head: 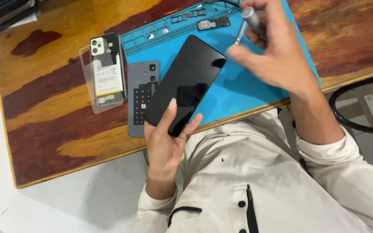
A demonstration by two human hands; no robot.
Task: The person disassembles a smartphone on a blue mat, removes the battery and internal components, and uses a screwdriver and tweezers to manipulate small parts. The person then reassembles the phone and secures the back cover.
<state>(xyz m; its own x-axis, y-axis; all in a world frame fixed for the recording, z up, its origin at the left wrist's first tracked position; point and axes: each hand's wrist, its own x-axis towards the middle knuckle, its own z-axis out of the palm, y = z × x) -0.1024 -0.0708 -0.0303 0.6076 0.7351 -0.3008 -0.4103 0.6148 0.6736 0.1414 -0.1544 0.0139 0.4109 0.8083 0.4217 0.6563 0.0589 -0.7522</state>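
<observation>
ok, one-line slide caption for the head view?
Left hand holds a black phone over the blue mat; right hand holds a screwdriver.

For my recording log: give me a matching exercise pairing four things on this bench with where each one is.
Things:
1. black glossy smartphone
2. silver metal screwdriver
3. grey perforated back cover
4. opened phone with white battery

Places:
A. on bare wood, left of the blue mat
B. in the right hand
C. in the left hand
D. at the mat's left edge

Pairs: 1-C, 2-B, 3-D, 4-A
</observation>
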